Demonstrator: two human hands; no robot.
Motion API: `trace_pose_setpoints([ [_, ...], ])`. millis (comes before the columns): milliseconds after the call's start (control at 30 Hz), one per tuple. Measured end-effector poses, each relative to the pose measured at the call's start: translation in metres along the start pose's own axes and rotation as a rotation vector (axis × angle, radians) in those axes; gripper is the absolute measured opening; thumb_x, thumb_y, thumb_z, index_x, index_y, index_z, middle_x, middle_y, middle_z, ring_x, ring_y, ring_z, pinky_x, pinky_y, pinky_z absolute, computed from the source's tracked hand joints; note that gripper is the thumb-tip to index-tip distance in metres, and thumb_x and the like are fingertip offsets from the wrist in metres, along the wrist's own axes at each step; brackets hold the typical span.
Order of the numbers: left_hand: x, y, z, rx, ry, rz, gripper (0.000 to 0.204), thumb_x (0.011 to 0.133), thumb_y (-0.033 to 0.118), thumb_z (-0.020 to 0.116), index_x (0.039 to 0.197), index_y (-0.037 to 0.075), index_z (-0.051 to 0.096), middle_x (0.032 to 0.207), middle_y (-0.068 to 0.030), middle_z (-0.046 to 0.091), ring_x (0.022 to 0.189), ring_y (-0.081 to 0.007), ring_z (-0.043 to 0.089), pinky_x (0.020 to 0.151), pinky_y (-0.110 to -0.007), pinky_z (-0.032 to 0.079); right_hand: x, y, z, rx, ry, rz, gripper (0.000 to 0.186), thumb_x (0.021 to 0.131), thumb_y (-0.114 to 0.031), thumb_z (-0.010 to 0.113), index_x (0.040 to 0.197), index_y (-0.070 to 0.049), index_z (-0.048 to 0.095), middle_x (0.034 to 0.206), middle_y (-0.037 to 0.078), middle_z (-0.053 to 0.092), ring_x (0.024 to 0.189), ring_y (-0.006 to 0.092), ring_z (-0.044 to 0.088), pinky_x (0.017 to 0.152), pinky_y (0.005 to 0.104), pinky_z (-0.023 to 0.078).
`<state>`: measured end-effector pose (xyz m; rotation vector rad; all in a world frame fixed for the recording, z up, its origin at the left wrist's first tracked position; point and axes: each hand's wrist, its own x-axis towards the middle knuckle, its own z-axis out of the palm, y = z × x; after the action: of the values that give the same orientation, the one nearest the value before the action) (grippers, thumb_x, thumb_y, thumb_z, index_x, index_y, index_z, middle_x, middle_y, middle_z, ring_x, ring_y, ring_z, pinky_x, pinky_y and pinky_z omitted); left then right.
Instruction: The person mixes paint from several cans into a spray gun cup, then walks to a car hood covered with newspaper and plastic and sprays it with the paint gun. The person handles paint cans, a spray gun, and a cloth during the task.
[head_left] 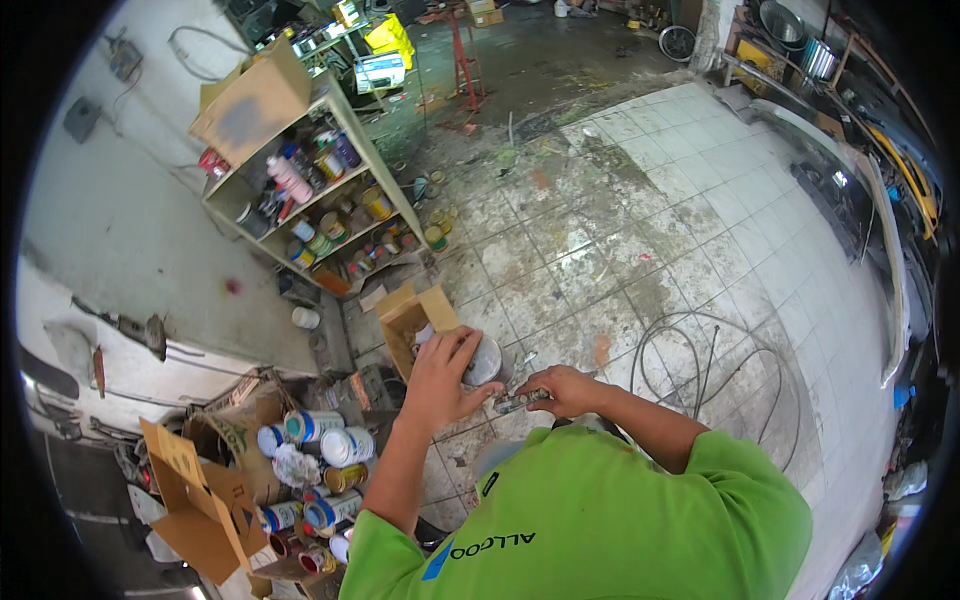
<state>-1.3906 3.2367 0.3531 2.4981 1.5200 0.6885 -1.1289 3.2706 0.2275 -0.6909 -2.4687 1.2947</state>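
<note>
My left hand is curved round the side of a round can with a greyish top, thumb and fingers on its rim. My right hand is closed on a small metallic tool whose tip points toward the can's near side. Its exact kind is too small to make out, and most of it is covered by my fingers. Just beyond my left hand stands an open cardboard box with something pale inside.
On the left, paint cans crowd beside an open carton. A shelf unit with bottles and tins stands at the wall. A dark hose lies coiled on the tiled floor. Car panels line the right.
</note>
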Motion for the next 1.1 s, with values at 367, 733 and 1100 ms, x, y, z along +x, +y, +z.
trace_pose_setpoints([
  [367,0.253,-0.123,0.116,-0.219,0.169,0.219,0.057,0.076,0.034,0.083,0.119,0.003,0.064,0.116,-0.0179,0.059,0.106,-0.0388,0.056,0.093,-0.047,0.048,0.079,0.116,-0.137,-0.017,0.431,0.158,0.029,0.089,-0.025,0.078,0.114,-0.012,0.075,0.094,0.012,0.073,0.082,0.0357,0.069,0.075,0.0462,0.052],
  [733,0.508,-0.309,0.163,-0.234,0.352,0.163,0.049,0.076,0.026,0.081,0.116,0.002,0.067,0.114,-0.0167,0.06,0.101,-0.0354,0.057,0.089,-0.046,0.05,0.285,0.25,-0.319,-0.26,0.503,0.337,0.025,0.09,-0.021,0.075,0.113,-0.009,0.074,0.096,0.01,0.073,0.085,0.0313,0.067,0.08,0.0428,0.044],
  [1100,0.762,-0.501,0.181,-0.547,0.707,-0.42,0.036,0.096,0.034,0.065,0.112,0.002,0.07,0.104,-0.0124,0.069,0.094,-0.03,0.066,0.088,-0.044,0.052,0.5,0.432,-0.489,-0.28,0.755,0.166,0.029,0.09,-0.018,0.076,0.116,-0.007,0.072,0.093,0.009,0.07,0.085,0.0301,0.065,0.081,0.0433,0.04],
])
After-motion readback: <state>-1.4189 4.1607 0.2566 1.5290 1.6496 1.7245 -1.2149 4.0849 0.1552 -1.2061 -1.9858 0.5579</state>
